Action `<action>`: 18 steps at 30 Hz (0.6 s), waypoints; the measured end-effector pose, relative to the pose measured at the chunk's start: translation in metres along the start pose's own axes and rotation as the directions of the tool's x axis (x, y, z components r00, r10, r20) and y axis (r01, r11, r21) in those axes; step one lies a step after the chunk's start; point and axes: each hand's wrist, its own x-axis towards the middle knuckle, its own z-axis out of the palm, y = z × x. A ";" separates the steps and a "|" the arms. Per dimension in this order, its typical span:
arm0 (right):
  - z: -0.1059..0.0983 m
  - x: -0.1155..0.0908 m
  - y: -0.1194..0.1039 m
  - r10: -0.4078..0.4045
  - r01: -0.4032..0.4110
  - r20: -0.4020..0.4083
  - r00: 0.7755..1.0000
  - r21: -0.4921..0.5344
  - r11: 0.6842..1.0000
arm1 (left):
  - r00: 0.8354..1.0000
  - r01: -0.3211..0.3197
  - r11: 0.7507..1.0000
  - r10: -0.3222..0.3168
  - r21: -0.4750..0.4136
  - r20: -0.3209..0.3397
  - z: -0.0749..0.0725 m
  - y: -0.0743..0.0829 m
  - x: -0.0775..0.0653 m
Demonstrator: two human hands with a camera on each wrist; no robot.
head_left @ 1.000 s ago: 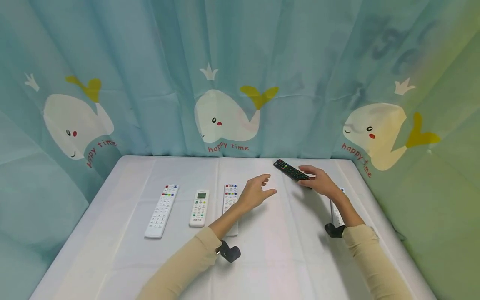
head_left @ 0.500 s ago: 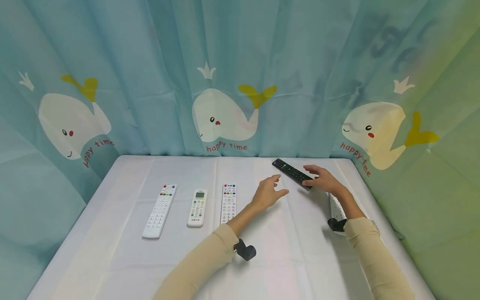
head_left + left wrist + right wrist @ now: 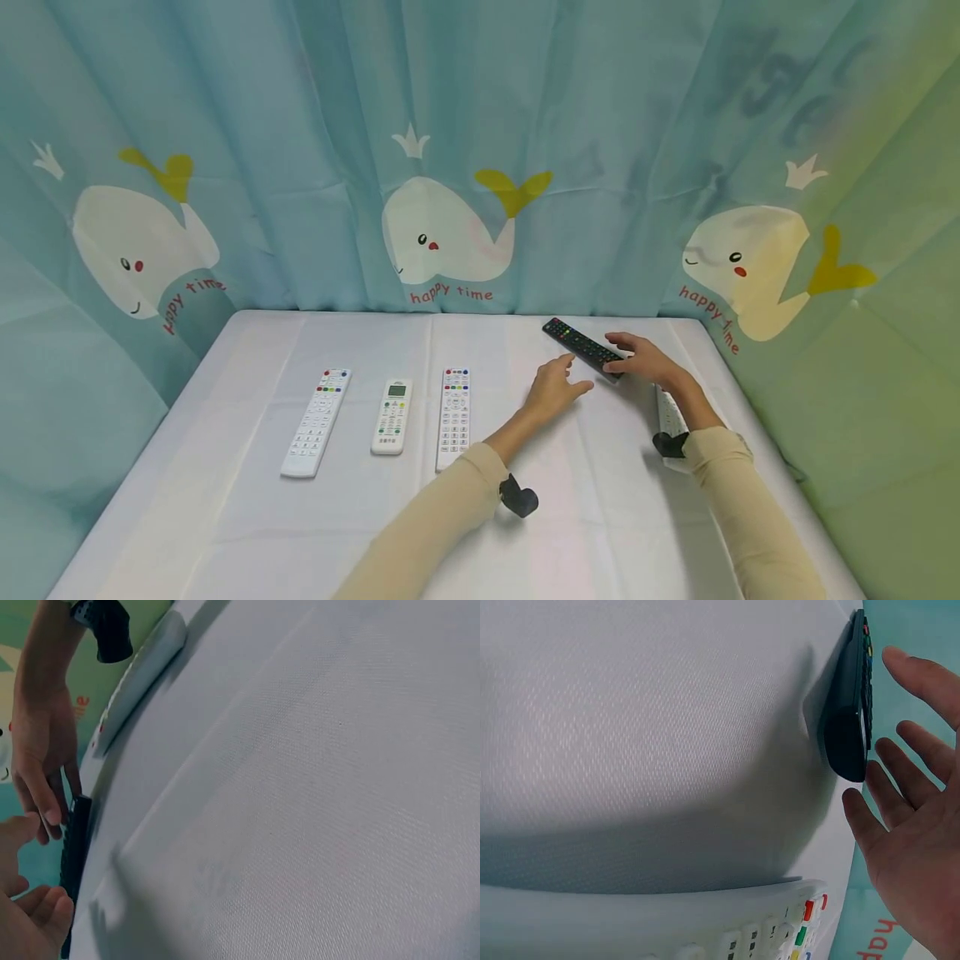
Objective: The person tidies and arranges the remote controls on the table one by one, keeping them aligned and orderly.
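Observation:
A black remote control (image 3: 576, 341) with small coloured buttons lies slantwise at the back right of the table. My right hand (image 3: 647, 360) is over its near end, thumb and fingers spread; in the right wrist view the fingers (image 3: 889, 784) lie beside that end without closing round it. My left hand (image 3: 553, 390) hovers to the left of the remote, thumb and fingers apart, with nothing between them. Under my right forearm lies a white remote control (image 3: 727, 926), partly hidden by the arm in the head view.
Three more white remote controls lie to the left: a long one (image 3: 317, 423), a short one with a small screen (image 3: 392, 417) and another long one (image 3: 453, 417). A white cloth covers the table (image 3: 225, 517). Blue-green curtains (image 3: 315, 167) with whale prints hang around it.
My left hand has moved to the right, closer to the black remote control. My right hand has shifted slightly right at its near end. The remotes have stayed in place.

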 end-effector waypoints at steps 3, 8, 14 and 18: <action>0.000 0.000 0.001 0.015 -0.015 0.001 1.000 -0.011 1.000 | 1.000 0.008 1.000 -0.008 -0.006 -0.002 0.005 -0.001 0.003; 0.000 0.000 0.001 0.055 -0.054 0.004 0.999 -0.013 0.998 | 1.000 0.022 1.000 -0.022 -0.018 0.002 0.013 -0.001 0.008; 0.000 0.000 0.004 0.038 -0.038 0.012 0.999 -0.001 0.999 | 0.998 0.067 0.998 -0.067 0.001 0.010 0.023 0.001 0.013; 0.000 0.001 0.005 0.035 -0.035 0.023 0.999 0.006 0.999 | 0.994 0.109 0.994 -0.109 0.029 0.008 0.025 0.002 0.014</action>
